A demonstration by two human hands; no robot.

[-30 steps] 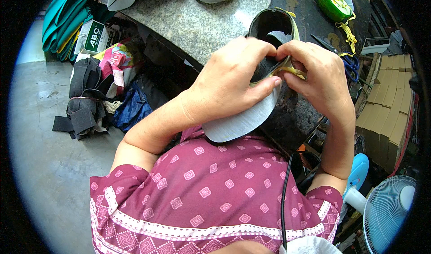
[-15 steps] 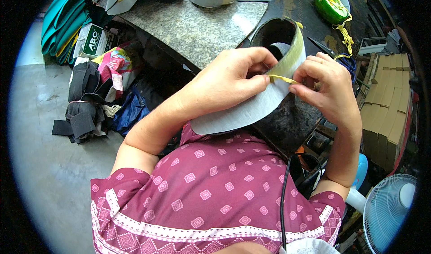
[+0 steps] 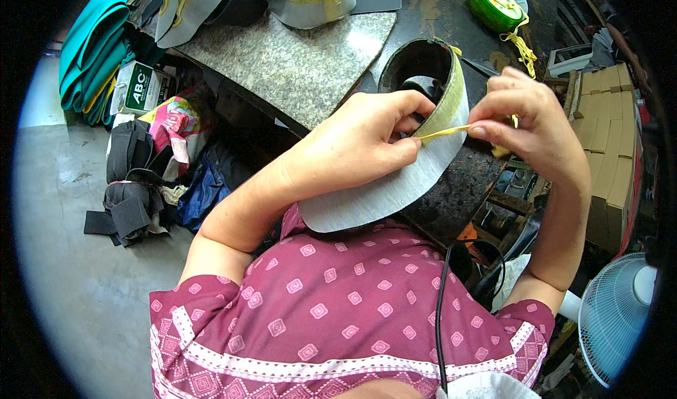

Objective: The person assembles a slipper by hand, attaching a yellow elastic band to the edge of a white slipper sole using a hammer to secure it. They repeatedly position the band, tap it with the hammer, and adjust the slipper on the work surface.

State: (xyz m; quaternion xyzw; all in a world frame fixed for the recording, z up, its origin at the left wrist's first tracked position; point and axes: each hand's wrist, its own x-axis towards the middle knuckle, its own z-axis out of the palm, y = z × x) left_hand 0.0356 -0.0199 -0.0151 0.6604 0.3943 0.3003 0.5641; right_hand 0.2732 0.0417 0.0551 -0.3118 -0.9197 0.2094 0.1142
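My left hand [image 3: 356, 149] grips a curved grey piece with a black lining [image 3: 416, 110], bent into a loop with a yellow-green edge on its rim. My right hand [image 3: 525, 124] pinches a thin yellow strip [image 3: 444, 132] between thumb and forefinger and holds it stretched to the right, away from the piece's rim. The strip's other end sits under my left thumb. The piece is held above the front edge of a dark, stained workbench [image 3: 469, 177].
A speckled stone slab [image 3: 296, 53] lies on the bench, with more grey curved pieces [image 3: 310, 1] behind it. A green tape roll [image 3: 495, 4] sits at the back right. Cardboard boxes [image 3: 606, 152] and a fan [image 3: 617, 314] stand right; bags and fabric [image 3: 134, 180] lie left on the floor.
My right hand has moved right and away from my left hand, drawing the yellow strip out from the piece's rim. The piece has tilted so its black inside shows more.
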